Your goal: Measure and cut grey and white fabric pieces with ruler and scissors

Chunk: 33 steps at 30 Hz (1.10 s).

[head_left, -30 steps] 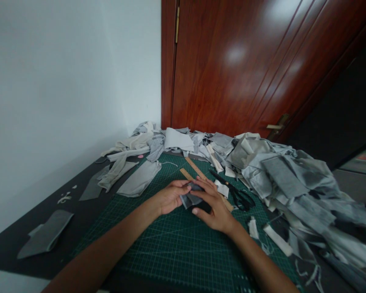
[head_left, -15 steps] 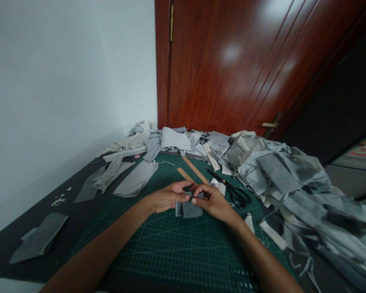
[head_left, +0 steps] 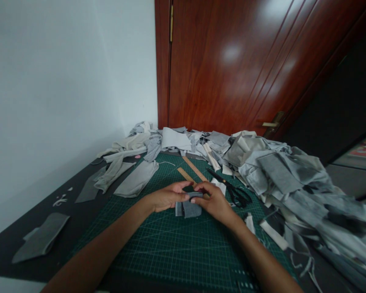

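Observation:
A small grey piece of fabric [head_left: 192, 209] is held up between both hands, over the green cutting mat [head_left: 171, 248]. My left hand [head_left: 167, 197] pinches its left part between thumb and fingers. On the other side, my right hand [head_left: 212, 199] grips its upper right edge with thumb and forefinger. The piece looks folded or layered, with a slit between a narrow left strip and a wider right part. Just beyond the hands lie two flat tan strips [head_left: 195, 169], their near ends partly hidden by the fingers. Black scissors [head_left: 232, 189] rest right of my right hand.
A large heap of grey and white fabric scraps [head_left: 280, 175] covers the right side and runs along the back. A light grey piece [head_left: 137, 179] lies at the mat's left edge. Farther left is a folded grey piece [head_left: 42, 238]. A wooden door [head_left: 219, 73] stands behind.
My right thumb and fingers have shifted slightly on the fabric, and its right part has tilted a little. My left hand keeps its pinch, nearly still.

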Each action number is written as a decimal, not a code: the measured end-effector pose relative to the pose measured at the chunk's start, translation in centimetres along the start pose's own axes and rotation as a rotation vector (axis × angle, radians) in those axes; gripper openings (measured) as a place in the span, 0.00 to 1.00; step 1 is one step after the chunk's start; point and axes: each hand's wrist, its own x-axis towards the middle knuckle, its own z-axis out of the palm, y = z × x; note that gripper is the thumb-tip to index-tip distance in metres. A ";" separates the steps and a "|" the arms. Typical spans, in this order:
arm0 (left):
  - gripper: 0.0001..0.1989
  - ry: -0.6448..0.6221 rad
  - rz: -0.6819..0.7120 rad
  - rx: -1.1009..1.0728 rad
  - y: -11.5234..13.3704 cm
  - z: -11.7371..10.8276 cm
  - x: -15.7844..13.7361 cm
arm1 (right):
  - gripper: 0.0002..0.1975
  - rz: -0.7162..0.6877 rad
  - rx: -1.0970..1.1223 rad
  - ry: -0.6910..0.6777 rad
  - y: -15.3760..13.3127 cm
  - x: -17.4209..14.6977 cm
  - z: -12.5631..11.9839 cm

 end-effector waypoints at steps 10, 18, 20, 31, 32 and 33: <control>0.47 -0.006 -0.029 0.062 -0.1 -0.2 -0.1 | 0.09 0.122 -0.055 -0.029 0.1 -0.2 0.0; 0.43 -0.058 -0.065 0.032 0.4 0.4 -0.3 | 0.08 0.163 0.149 -0.115 0.0 -0.2 0.1; 0.41 -0.070 -0.073 0.016 0.5 0.7 -0.4 | 0.10 0.169 0.199 -0.130 -0.4 -0.1 0.1; 0.35 0.361 0.053 0.079 0.4 1.4 0.3 | 0.16 0.274 0.230 0.084 0.0 0.4 0.3; 0.32 0.367 0.076 0.107 0.3 1.3 0.6 | 0.16 0.294 0.226 0.107 0.0 0.5 0.3; 0.28 0.375 0.104 0.142 0.1 1.3 0.8 | 0.17 0.313 0.222 0.125 -0.1 0.5 0.4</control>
